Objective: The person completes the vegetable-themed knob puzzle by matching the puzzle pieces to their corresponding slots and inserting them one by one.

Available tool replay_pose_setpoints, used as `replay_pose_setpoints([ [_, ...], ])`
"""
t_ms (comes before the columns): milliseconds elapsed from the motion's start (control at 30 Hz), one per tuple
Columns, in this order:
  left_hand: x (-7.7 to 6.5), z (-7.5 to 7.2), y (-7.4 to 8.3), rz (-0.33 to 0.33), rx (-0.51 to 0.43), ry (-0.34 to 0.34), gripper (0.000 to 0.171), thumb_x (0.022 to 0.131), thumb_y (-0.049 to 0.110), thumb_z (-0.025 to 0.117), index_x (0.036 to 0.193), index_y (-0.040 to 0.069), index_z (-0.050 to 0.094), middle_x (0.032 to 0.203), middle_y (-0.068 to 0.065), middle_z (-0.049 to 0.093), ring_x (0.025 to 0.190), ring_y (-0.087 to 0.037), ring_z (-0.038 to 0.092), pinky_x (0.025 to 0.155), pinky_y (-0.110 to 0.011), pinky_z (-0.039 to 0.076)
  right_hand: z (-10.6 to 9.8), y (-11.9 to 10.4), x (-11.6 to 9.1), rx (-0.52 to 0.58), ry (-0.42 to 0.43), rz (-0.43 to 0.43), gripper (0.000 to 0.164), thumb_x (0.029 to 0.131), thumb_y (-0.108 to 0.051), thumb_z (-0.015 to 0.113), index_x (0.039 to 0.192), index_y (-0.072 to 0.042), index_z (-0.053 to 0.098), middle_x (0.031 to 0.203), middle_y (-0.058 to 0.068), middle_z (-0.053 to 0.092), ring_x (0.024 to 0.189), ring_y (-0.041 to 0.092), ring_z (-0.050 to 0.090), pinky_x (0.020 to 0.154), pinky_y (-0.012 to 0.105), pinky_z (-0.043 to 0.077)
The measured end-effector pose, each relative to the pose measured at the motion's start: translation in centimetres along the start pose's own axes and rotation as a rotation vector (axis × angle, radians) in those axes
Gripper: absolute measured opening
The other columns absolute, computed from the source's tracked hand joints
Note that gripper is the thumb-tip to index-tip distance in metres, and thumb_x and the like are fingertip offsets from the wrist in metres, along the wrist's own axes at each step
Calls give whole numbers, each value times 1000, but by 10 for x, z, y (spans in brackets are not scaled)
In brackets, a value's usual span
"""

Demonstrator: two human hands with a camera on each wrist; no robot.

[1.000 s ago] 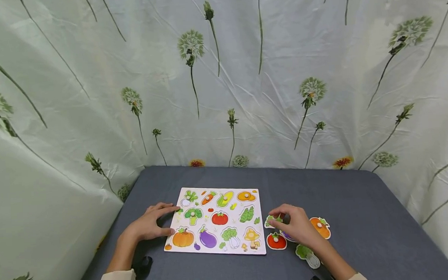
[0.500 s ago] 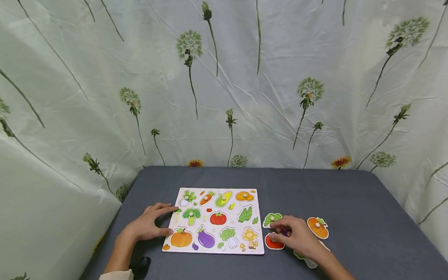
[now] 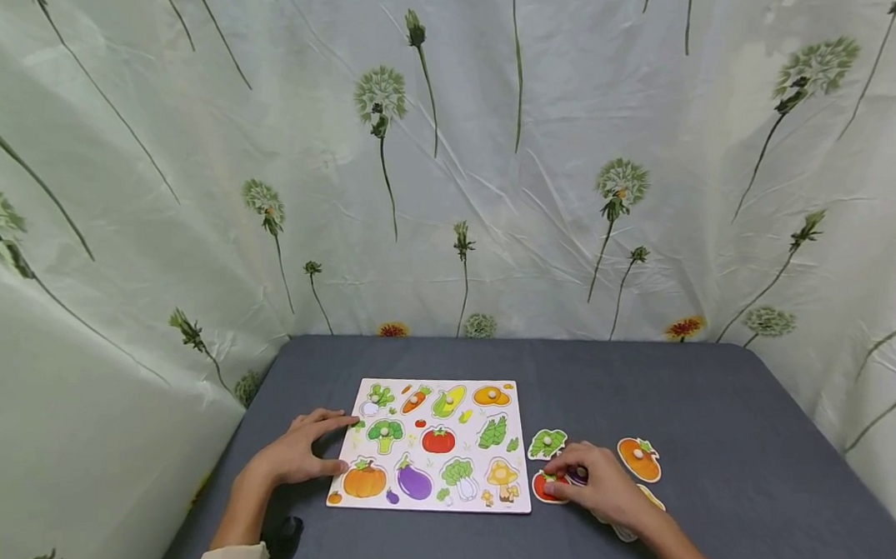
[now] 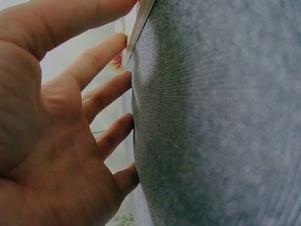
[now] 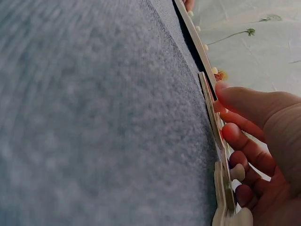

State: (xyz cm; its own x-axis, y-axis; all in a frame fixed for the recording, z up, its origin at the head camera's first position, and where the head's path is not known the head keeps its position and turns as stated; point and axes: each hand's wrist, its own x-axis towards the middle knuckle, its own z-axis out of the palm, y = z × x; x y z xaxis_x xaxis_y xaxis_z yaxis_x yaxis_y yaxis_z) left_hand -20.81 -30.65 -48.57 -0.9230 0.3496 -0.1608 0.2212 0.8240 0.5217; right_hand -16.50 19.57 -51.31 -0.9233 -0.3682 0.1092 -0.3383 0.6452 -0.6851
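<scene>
A white wooden vegetable puzzle board (image 3: 464, 404) lies on the table. My left hand (image 3: 301, 448) rests at its left edge, fingers spread, with thumb and index finger touching the board. In the left wrist view the other fingertips of the left hand (image 4: 70, 122) meet the cloth. Right of the board, my right hand (image 3: 599, 481) pinches the knob of a red tomato puzzle piece (image 3: 545, 489), which lies flat on the table. The right wrist view shows the thumb and fingers of the right hand (image 5: 263, 127) close round it. An eggplant piece (image 3: 579, 474) is mostly hidden under this hand.
A green leafy piece (image 3: 547, 444) sits just behind the tomato, and an orange pumpkin piece (image 3: 639, 460) lies further right. A bok choy piece (image 3: 626, 533) is partly covered by the right forearm. Dandelion-print curtain (image 3: 444, 188) surrounds the dark grey table (image 3: 430, 547).
My right hand has moved from the green leafy piece toward me, down to the tomato piece, and its fingers have closed on the knob. The left hand stays at the board's edge.
</scene>
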Motion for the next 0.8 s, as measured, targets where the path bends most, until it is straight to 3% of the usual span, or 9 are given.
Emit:
replay_pose_setpoints([
  [300,-1,1,2,-22,-11,-10,79,79,45,83,149,23,56,153,-18,46,136,-45,38,103,-75,34,0,7,-6,26,19,-9,17,85,-38,85,98,-29,80,98,-14,70,92,0,58,84,25,51],
  [533,0,-1,2,-21,-1,-9,79,79,45,83,150,23,56,153,-18,46,136,-44,37,103,-75,34,3,10,-5,42,30,-50,8,85,-33,84,90,-32,79,93,-17,70,90,0,58,81,25,49],
  [800,0,-1,4,-31,0,-13,78,79,45,83,149,24,56,154,-18,45,137,-45,37,104,-75,34,5,8,-5,44,41,-34,8,85,-32,85,88,-31,77,88,-15,67,83,1,55,73,23,45],
])
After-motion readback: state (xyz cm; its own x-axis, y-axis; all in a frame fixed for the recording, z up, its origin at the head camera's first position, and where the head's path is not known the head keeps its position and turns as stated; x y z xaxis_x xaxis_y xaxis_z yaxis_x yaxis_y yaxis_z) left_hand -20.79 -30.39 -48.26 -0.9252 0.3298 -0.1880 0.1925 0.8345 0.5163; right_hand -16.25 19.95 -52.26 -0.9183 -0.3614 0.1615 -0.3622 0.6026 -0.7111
